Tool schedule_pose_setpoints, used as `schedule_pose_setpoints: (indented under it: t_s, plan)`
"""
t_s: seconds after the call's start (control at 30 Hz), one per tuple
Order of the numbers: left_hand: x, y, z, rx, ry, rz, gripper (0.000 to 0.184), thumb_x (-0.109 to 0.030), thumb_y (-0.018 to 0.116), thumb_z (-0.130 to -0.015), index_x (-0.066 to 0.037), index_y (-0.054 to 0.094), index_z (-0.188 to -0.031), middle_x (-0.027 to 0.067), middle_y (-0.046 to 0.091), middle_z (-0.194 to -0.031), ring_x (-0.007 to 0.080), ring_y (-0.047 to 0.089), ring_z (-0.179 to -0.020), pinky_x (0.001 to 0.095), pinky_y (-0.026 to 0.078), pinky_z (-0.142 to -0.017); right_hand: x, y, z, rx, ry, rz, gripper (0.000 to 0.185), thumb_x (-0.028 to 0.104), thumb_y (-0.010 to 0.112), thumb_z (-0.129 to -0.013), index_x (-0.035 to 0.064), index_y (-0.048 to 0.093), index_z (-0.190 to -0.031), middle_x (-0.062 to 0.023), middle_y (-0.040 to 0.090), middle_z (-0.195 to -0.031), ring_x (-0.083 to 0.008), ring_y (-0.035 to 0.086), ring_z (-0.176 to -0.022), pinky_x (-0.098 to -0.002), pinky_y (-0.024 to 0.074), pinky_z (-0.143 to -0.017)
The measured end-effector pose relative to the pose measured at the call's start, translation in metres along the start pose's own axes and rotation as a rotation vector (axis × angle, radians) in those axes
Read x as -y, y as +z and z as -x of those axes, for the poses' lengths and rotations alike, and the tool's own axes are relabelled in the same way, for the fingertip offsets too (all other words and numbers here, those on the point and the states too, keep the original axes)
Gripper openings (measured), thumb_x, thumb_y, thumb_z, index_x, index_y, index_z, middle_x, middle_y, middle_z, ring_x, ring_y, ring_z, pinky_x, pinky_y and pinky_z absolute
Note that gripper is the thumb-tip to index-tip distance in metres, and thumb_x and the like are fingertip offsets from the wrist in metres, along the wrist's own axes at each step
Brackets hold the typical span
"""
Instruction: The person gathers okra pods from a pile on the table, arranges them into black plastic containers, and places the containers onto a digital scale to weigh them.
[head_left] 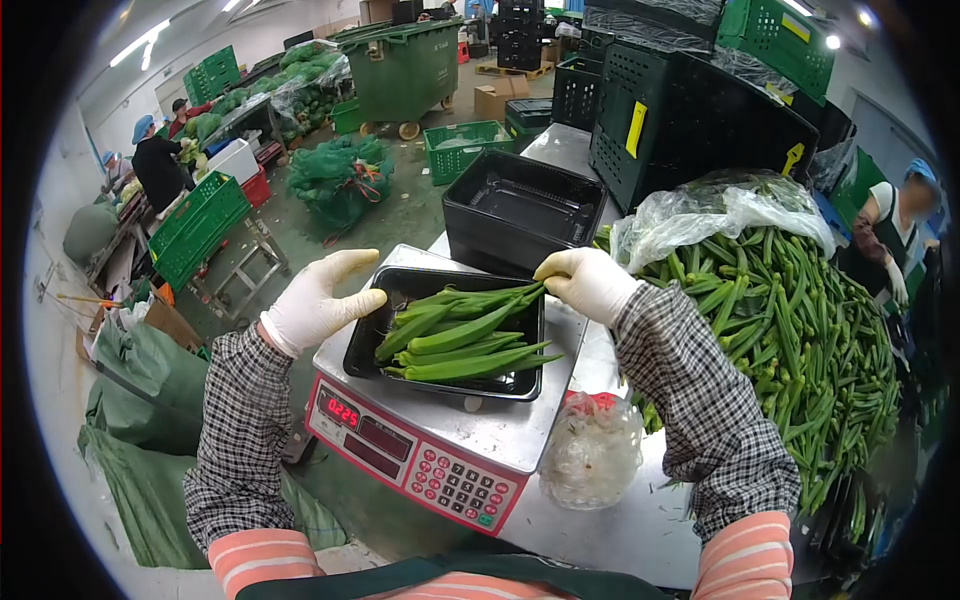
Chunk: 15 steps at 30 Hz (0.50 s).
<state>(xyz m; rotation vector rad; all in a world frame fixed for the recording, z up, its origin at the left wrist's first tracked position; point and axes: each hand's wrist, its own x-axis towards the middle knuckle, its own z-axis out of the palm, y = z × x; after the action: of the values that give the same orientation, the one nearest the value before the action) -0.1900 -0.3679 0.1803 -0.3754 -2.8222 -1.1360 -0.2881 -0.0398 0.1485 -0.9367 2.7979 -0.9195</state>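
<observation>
A black tray with several green okra pods in it rests on the metal plate of a red and white scale, whose red display is lit. My gloved left hand is at the tray's left edge, thumb and fingers apart, holding nothing. At the tray's upper right corner, my gloved right hand has its fingertips pinched at the tip of an okra pod. Behind the scale stand stacked empty black trays.
A large okra heap lies to the right, partly under clear plastic. A bag of clear plastic sits beside the scale. Black crates stand behind. Co-workers are at far left and right.
</observation>
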Motion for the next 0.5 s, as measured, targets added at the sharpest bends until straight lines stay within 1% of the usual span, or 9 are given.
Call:
schedule_pose_setpoints:
  t_s: [0.07, 0.1, 0.13, 0.2, 0.23, 0.27, 0.4, 0.47, 0.5]
  plan:
    - [-0.005, -0.004, 0.002, 0.021, -0.029, -0.041, 0.06, -0.027, 0.068, -0.081, 0.003, 0.044, -0.128, 0.0159, 0.055, -0.121, 0.0234, 0.05, -0.116, 0.035, 0.037, -0.1, 0.003, -0.004, 0.0, -0.039, 0.002, -0.069, 0.015, 0.013, 0.058, -0.082, 0.0042, 0.066, -0.091, -0.0152, 0.065, -0.088, -0.0266, 0.063, -0.083, -0.0325, 0.0493, -0.077]
    - [-0.005, -0.004, 0.004, 0.013, -0.03, -0.026, 0.06, -0.026, 0.068, -0.081, 0.003, 0.044, -0.128, 0.0156, 0.055, -0.121, 0.0232, 0.05, -0.115, 0.0349, 0.037, -0.1, 0.006, -0.007, 0.002, -0.059, 0.004, -0.102, 0.015, 0.014, 0.057, -0.081, 0.0055, 0.066, -0.09, -0.0163, 0.064, -0.087, -0.0285, 0.063, -0.083, -0.0338, 0.0493, -0.077]
    - [-0.005, -0.005, 0.004, 0.005, -0.029, -0.011, 0.059, -0.026, 0.068, -0.081, 0.003, 0.045, -0.128, 0.0152, 0.055, -0.12, 0.023, 0.05, -0.115, 0.0348, 0.037, -0.1, 0.009, -0.01, 0.006, -0.199, -0.072, -0.055, 0.014, 0.013, 0.057, -0.082, 0.0043, 0.065, -0.088, -0.016, 0.064, -0.085, -0.0274, 0.063, -0.081, -0.0326, 0.049, -0.075]
    - [-0.002, -0.007, 0.005, 0.003, -0.003, 0.002, 0.058, -0.027, 0.067, -0.082, 0.001, 0.045, -0.128, 0.0142, 0.055, -0.12, 0.0222, 0.05, -0.114, 0.0347, 0.037, -0.1, 0.015, -0.03, 0.018, -0.375, -0.075, -0.228, 0.011, 0.011, 0.058, -0.084, 0.0032, 0.064, -0.089, -0.0103, 0.062, -0.08, -0.0198, 0.06, -0.075, -0.0297, 0.0482, -0.07]
    - [-0.003, -0.009, 0.007, -0.017, 0.016, 0.009, 0.058, -0.029, 0.068, -0.081, 0.001, 0.047, -0.126, 0.0148, 0.056, -0.12, 0.0234, 0.051, -0.113, 0.0348, 0.038, -0.098, 0.031, -0.05, 0.036, -0.411, 0.057, -0.438, 0.012, 0.012, 0.059, -0.084, 0.0026, 0.063, -0.091, -0.0067, 0.06, -0.077, -0.0147, 0.057, -0.071, -0.0272, 0.0467, -0.067]
    - [-0.006, -0.009, 0.009, -0.035, 0.036, 0.018, 0.058, -0.032, 0.068, -0.08, 0.001, 0.049, -0.124, 0.0155, 0.056, -0.119, 0.0246, 0.052, -0.112, 0.0349, 0.04, -0.096, 0.032, -0.069, 0.056, -0.506, -0.036, -0.315, 0.013, 0.011, 0.056, -0.085, 0.0007, 0.062, -0.091, -0.0051, 0.059, -0.076, -0.0119, 0.054, -0.068, -0.0254, 0.045, -0.064]
    - [-0.018, -0.009, 0.012, -0.066, 0.075, -0.058, 0.054, -0.031, 0.068, -0.08, 0.001, 0.052, -0.12, 0.0159, 0.057, -0.118, 0.0252, 0.054, -0.111, 0.0338, 0.042, -0.094, 0.038, -0.122, 0.183, -0.64, 0.081, -0.23, 0.01, 0.004, 0.05, -0.085, -0.0012, 0.058, -0.083, -0.0053, 0.057, -0.077, -0.0102, 0.052, -0.066, -0.0219, 0.0404, -0.06]
    - [-0.01, -0.009, 0.007, -0.08, 0.132, -0.082, 0.053, -0.031, 0.068, -0.08, 0.002, 0.053, -0.119, 0.0164, 0.057, -0.117, 0.0249, 0.054, -0.11, 0.0335, 0.042, -0.094, 0.04, -0.137, 0.262, -0.706, 0.217, -0.069, 0.007, 0.002, 0.049, -0.084, -0.0001, 0.054, -0.079, -0.0044, 0.053, -0.077, -0.0099, 0.048, -0.063, -0.0225, 0.0376, -0.058]
    - [-0.012, -0.01, 0.004, -0.056, 0.109, -0.079, 0.051, -0.021, 0.066, -0.082, 0.003, 0.049, -0.124, 0.0138, 0.054, -0.122, 0.0204, 0.052, -0.112, 0.0312, 0.039, -0.097, 0.038, -0.138, 0.302, -0.782, 0.299, 0.038, 0.009, 0.003, 0.048, -0.085, 0.0008, 0.052, -0.077, -0.003, 0.049, -0.073, -0.0094, 0.045, -0.061, -0.0221, 0.0353, -0.056]
